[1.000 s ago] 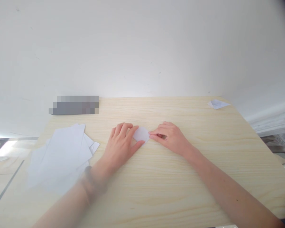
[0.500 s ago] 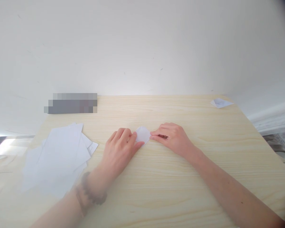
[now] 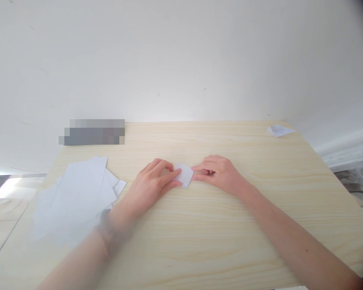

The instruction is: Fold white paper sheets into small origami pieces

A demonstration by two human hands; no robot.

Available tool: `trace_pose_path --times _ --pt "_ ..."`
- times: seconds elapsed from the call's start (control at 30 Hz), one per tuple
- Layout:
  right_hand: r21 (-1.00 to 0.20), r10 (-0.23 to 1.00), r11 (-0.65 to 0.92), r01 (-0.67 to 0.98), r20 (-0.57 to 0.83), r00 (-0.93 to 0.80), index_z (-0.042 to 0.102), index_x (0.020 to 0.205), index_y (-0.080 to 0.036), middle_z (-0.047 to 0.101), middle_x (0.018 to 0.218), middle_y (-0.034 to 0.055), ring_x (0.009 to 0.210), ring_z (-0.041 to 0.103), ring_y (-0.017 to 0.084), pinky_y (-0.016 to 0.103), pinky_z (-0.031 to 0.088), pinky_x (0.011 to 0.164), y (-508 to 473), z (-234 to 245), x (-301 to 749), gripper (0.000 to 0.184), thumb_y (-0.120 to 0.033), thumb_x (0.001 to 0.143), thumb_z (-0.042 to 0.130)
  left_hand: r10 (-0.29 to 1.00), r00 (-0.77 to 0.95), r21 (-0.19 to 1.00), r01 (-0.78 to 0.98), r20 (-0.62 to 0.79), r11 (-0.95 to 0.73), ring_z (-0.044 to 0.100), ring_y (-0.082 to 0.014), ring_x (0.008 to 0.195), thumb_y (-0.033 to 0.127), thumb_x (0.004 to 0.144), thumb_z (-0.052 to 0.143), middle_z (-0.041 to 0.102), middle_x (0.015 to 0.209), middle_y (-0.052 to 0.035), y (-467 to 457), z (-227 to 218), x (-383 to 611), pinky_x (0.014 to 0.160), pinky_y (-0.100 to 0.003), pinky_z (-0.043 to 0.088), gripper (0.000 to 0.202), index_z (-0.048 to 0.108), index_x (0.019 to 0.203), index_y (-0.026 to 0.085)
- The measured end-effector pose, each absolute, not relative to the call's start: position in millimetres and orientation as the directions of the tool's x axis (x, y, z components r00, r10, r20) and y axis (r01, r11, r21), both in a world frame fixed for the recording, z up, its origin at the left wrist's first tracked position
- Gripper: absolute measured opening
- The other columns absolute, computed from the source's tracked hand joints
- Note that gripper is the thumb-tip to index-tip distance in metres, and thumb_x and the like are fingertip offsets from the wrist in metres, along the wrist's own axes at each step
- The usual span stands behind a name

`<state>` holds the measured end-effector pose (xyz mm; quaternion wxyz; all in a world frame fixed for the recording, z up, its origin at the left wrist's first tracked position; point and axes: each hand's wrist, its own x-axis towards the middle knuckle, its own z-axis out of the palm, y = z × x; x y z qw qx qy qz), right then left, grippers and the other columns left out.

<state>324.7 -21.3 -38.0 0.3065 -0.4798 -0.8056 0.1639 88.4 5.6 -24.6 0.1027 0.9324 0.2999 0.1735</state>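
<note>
A small folded piece of white paper (image 3: 185,175) lies on the wooden table between my two hands. My left hand (image 3: 155,177) holds it down on its left side, with the index finger on top and the thumb at the lower edge. At its right corner is my right hand (image 3: 216,171), with the index fingertip and thumb on either side of that corner and the other fingers curled. The paper's left part is hidden beneath my left fingers. A dark bracelet on my left wrist is blurred.
Loose white sheets (image 3: 81,189) lie overlapping on the left of the table (image 3: 205,241). A folded paper piece (image 3: 279,130) rests near the far right corner. A dark, pixelated object (image 3: 93,136) stands at the back left, against the white wall (image 3: 181,60).
My left index finger has stretched further over the paper. The paper now looks more square, with a sharper lower corner. My right thumb and index finger have parted slightly.
</note>
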Motion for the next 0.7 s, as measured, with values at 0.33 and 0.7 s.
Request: trace_pose_path --times 0.33,0.7 --pt "-0.487 0.861 0.506 0.712 0.326 -0.39 0.069 0.091 -0.027 0.061 0.093 0.0019 0.067 0.054 0.01 0.026 0.044 0.067 -25.0 -36.8 322.0 0.02 -0.034 0.086 0.052 0.577 0.758 0.332 0.484 0.304 -0.81 0.055 -0.0189 0.096 0.025 0.088 0.048 0.063 0.102 -0.0068 5.4 -23.0 91.2 0.082 -0.034 0.048 0.022 0.059 0.106 0.017" --pt "-0.491 0.85 0.525 0.695 0.338 -0.404 0.066 0.084 -0.022 0.063 0.087 0.0016 0.075 0.057 0.011 0.026 0.042 0.071 -24.6 -35.7 317.1 0.022 -0.03 0.089 0.047 0.576 0.748 0.365 0.462 0.329 -0.809 0.057 -0.0182 0.093 0.019 0.087 0.047 0.066 0.093 -0.0056 2.9 -24.0 93.9 0.078 -0.033 0.05 0.021 0.06 0.104 0.019"
